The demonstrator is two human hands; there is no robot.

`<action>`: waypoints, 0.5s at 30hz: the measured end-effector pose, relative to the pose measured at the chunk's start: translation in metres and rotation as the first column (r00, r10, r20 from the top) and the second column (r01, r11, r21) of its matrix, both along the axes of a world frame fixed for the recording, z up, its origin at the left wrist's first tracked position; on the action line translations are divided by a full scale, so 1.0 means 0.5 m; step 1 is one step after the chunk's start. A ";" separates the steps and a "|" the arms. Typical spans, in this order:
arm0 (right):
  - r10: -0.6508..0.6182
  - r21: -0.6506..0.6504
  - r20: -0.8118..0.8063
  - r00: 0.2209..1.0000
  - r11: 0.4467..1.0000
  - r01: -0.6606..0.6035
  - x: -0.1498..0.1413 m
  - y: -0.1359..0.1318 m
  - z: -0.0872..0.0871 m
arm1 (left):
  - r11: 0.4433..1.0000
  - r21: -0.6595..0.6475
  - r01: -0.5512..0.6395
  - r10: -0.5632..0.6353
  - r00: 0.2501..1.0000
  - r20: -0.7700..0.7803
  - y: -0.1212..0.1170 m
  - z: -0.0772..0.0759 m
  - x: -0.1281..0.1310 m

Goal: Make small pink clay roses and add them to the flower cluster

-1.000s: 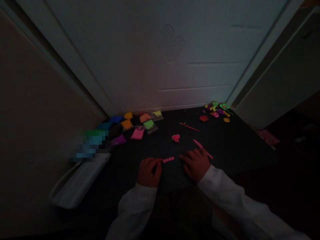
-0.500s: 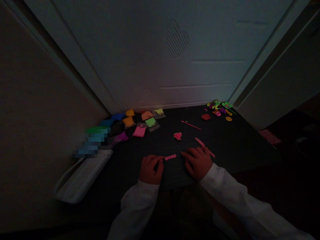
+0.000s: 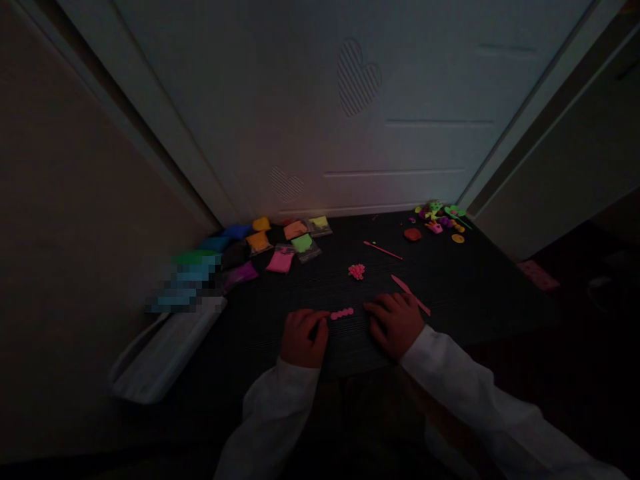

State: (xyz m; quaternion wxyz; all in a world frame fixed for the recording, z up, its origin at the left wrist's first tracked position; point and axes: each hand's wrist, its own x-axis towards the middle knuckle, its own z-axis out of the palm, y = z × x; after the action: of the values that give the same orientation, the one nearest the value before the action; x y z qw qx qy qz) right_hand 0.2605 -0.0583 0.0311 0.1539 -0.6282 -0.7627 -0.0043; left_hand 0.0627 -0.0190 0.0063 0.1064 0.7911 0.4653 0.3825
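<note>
A short row of small pink clay discs (image 3: 342, 313) lies on the dark table (image 3: 450, 287) between my hands. My left hand (image 3: 303, 337) rests just left of the row, fingers curled, fingertips near its left end. My right hand (image 3: 395, 322) lies palm down just right of the row, fingers bent and apart. It is too dark to see whether either hand touches the discs. A cluster of pink clay balls (image 3: 357, 271) sits a little farther back. A pink flat tool (image 3: 409, 293) lies beside my right hand.
Several bags of coloured clay (image 3: 280, 243) lie at the back left. A thin pink stick (image 3: 383, 250) and a heap of small bright clay pieces (image 3: 439, 219) are at the back right. A white case (image 3: 165, 353) hangs off the table's left edge. A white door (image 3: 350, 100) stands behind.
The view shifted slightly, so everything sits a little to the right in the frame. My hands stay beside the pink discs with hardly any movement.
</note>
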 end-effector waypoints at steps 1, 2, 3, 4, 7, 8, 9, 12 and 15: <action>-0.006 0.007 -0.003 1.000 1.000 0.006 0.001 0.000 0.000 | 1.000 -0.006 0.006 -0.006 1.000 -0.011 0.000 0.001 -0.001; -0.011 0.013 -0.004 1.000 1.000 0.011 0.001 -0.001 -0.001 | 1.000 -0.009 0.005 -0.005 1.000 -0.015 0.000 0.001 -0.001; -0.012 0.018 -0.002 1.000 1.000 0.012 0.002 -0.001 -0.002 | 1.000 -0.007 -0.001 0.001 1.000 -0.009 0.000 0.000 0.000; -0.008 0.020 0.002 1.000 1.000 0.007 0.002 -0.002 -0.003 | 1.000 0.000 -0.013 0.013 1.000 0.006 -0.001 -0.001 0.001; 0.012 0.027 0.018 1.000 1.000 -0.012 0.003 -0.002 -0.006 | 0.999 0.016 -0.041 0.040 0.998 0.046 -0.001 -0.004 0.005; 0.014 0.029 0.021 1.000 0.999 -0.015 0.003 -0.002 -0.006 | 0.999 0.019 -0.044 0.043 0.998 0.054 -0.001 -0.005 0.006; 0.011 0.035 0.022 1.000 0.999 -0.012 0.003 -0.002 -0.007 | 0.999 0.020 -0.041 0.040 0.998 0.054 -0.001 -0.004 0.006; 0.002 0.046 0.031 1.000 0.999 -0.004 0.003 -0.003 -0.005 | 1.000 0.002 -0.018 0.018 1.000 0.020 -0.001 -0.001 0.004; 0.023 0.035 0.042 0.999 0.999 -0.025 0.004 -0.003 -0.002 | 1.000 -0.015 -0.024 0.024 1.000 0.000 -0.002 0.003 0.003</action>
State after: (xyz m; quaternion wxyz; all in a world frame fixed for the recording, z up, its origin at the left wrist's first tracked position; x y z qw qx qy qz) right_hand 0.2624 -0.0597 0.0300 0.1489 -0.6159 -0.7731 -0.0289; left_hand 0.0642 -0.0198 0.0076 0.1078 0.7846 0.4776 0.3804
